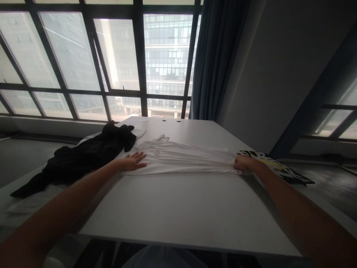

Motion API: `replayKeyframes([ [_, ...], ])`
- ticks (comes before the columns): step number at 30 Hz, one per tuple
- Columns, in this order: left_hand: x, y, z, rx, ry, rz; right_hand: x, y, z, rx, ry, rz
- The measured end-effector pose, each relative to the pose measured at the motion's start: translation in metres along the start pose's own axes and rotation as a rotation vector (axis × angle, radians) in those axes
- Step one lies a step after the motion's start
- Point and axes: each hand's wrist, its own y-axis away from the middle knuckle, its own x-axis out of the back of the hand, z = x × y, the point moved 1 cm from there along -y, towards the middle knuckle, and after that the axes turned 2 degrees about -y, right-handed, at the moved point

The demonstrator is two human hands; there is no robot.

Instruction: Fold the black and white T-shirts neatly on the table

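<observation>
A white garment (181,160), thin and creased lengthwise, lies stretched across the white table (184,208). Its exact kind cannot be made out. My left hand (134,161) rests flat on the garment's left end with the fingers spread. At the opposite end, my right hand (243,163) is closed round the bunched fabric. Long folds run through the cloth between both hands. A small crumpled bit of the garment sticks up along its far edge.
Black clothing (86,152) lies heaped on the left, over some white cloth (36,201). Beyond my right hand is a black, white and yellow patterned item (275,165). A blue curtain (214,67) and windows (167,56) stand behind the table.
</observation>
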Motion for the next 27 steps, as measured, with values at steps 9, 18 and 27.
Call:
replayKeyframes([
  [9,0.009,-0.013,-0.034,-0.051,0.03,0.025,0.003,0.014,0.003,0.178,-0.097,0.021],
  [18,0.006,0.002,-0.036,-0.09,-0.001,0.03,0.006,0.016,0.019,0.215,-0.295,-0.277],
  [27,0.003,0.017,-0.027,-0.065,0.007,0.045,0.002,0.029,0.027,0.221,-0.188,0.005],
])
